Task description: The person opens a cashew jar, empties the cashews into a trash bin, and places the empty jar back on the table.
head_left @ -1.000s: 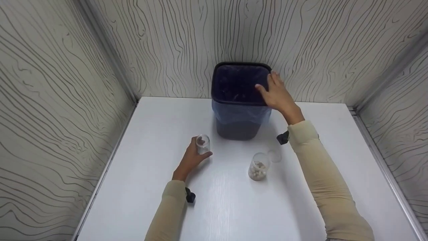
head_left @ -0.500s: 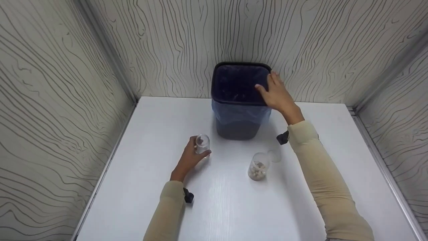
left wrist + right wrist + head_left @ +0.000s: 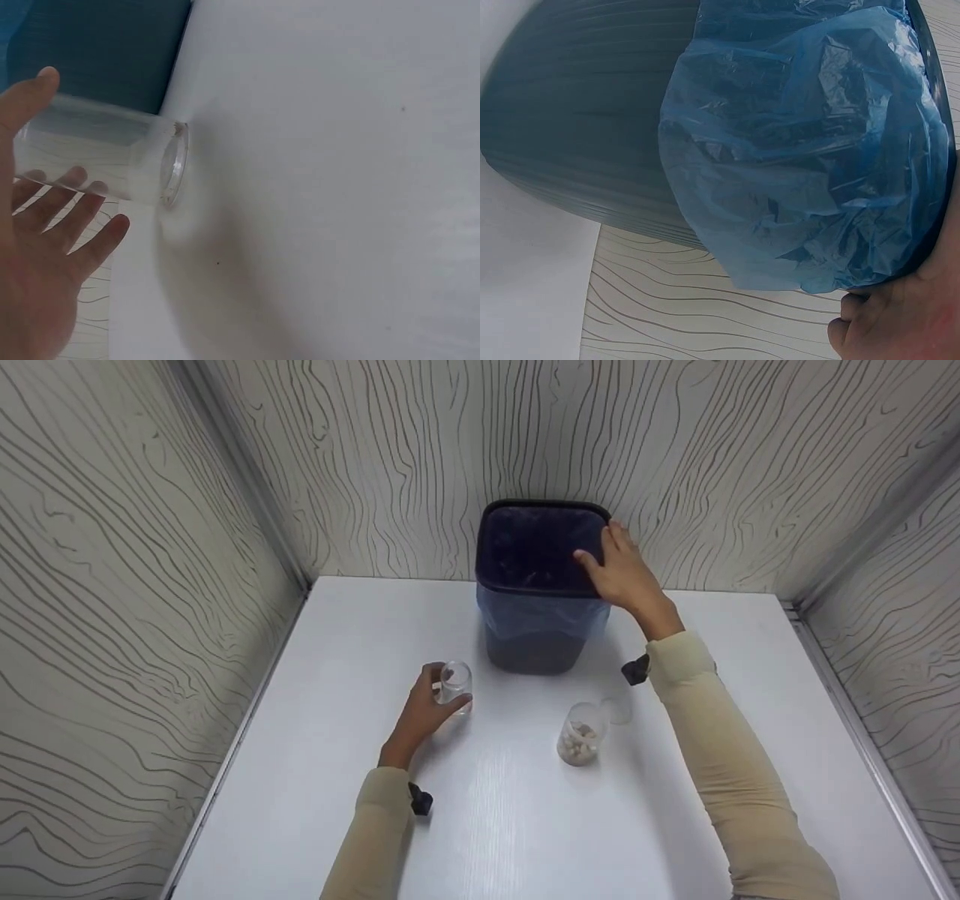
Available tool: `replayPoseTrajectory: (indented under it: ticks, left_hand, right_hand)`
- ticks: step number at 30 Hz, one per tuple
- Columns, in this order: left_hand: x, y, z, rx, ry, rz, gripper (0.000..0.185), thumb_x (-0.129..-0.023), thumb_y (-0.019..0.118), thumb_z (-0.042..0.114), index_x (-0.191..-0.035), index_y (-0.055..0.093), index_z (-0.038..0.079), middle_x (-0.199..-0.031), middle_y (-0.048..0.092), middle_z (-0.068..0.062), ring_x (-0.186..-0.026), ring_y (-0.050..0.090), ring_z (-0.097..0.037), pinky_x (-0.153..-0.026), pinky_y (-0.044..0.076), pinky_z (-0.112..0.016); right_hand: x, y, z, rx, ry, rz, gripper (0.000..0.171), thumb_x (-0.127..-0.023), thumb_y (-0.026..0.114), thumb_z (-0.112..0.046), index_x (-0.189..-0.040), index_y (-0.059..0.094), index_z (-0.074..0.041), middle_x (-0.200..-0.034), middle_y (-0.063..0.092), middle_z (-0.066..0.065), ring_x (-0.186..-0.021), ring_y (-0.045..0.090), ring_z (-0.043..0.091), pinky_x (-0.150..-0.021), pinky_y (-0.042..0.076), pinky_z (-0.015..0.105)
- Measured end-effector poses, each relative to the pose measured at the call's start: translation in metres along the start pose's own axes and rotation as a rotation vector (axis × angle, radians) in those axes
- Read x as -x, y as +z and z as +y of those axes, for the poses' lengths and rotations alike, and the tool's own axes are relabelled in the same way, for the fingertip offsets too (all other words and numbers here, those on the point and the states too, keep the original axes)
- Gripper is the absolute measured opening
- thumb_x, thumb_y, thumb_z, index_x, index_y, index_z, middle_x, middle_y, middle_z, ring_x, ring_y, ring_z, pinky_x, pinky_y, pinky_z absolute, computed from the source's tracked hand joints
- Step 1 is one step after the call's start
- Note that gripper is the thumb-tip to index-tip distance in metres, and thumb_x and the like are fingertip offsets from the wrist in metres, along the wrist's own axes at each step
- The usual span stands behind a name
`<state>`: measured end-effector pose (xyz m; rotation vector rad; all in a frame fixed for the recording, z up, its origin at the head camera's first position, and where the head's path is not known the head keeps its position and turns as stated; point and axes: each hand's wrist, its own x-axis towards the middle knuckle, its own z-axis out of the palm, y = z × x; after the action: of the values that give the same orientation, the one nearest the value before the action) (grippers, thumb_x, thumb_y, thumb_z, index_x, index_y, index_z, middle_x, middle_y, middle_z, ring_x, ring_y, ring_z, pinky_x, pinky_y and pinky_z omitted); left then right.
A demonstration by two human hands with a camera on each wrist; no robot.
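A clear, see-through jar (image 3: 457,688) stands upright on the table, left of centre. My left hand (image 3: 426,705) is loosely around it, thumb at the near side and fingers at the far side. In the left wrist view, the fingers (image 3: 84,210) are spread and nearly straight beside the jar, with a gap to the palm. At the back, my right hand (image 3: 626,577) holds the right rim of a dark trash bin (image 3: 536,649), thumb over the opening and fingers outside. The blue bag (image 3: 810,150) lining the bin folds down over its outside.
A second clear jar (image 3: 579,739), partly filled with small whitish pieces, stands right of centre. A round clear lid (image 3: 618,709) lies just behind it. Wood-patterned walls (image 3: 375,472) enclose the white table (image 3: 487,825) at the back and sides.
My left hand has loosened and drawn slightly back to the left, widening the gap to the jar, which stays in place. My right hand and the bin have not visibly moved.
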<state>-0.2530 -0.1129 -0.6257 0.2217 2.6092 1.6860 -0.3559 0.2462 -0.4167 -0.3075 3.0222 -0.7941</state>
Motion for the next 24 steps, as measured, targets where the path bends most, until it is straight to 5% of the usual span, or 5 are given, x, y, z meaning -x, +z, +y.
replayPoseTrajectory:
  ticks: [24]
  left_hand:
    - [0.0, -0.012, 0.025, -0.044, 0.051, 0.048, 0.078, -0.093, 0.083, 0.038, -0.153, 0.043, 0.008, -0.152, 0.057, -0.014, -0.147, 0.051, -0.035, -0.123, 0.04, -0.051]
  right_hand:
    - [0.001, -0.002, -0.003, 0.024, 0.006, -0.009, 0.09, -0.112, 0.03, -0.06, -0.167, 0.003, 0.006, -0.178, -0.008, 0.024, -0.165, -0.007, 0.043, -0.133, 0.003, 0.059]
